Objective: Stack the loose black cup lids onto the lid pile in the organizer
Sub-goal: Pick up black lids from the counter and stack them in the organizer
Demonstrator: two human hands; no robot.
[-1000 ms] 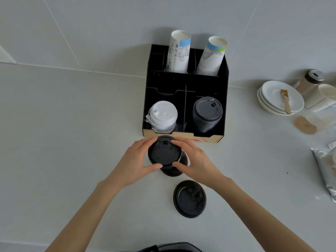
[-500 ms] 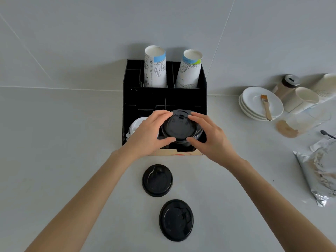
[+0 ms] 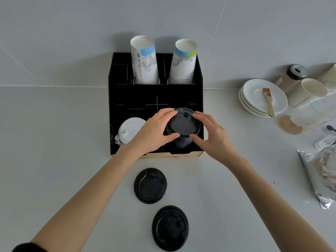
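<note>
A black organizer (image 3: 116, 99) stands against the wall. In its front right compartment rises a pile of black lids (image 3: 182, 142). On top of it sits one black lid (image 3: 183, 124), pinched at its rim by my left hand (image 3: 154, 131) and my right hand (image 3: 211, 135) from either side. Two loose black lids lie on the counter in front of the organizer: one nearer it (image 3: 150, 185), one closer to me (image 3: 170, 228). A pile of white lids (image 3: 129, 130) fills the front left compartment, partly hidden by my left hand.
Two tall stacks of paper cups (image 3: 144, 60) stand in the organizer's back row. At the right are stacked white saucers (image 3: 254, 104) with a small brush, a brown jar (image 3: 291, 77), paper cups and a silver foil bag (image 3: 320, 179).
Both hands carried the black lid from the counter up and forward to the black pile in the organizer. Two loose lids now lie uncovered on the counter.
</note>
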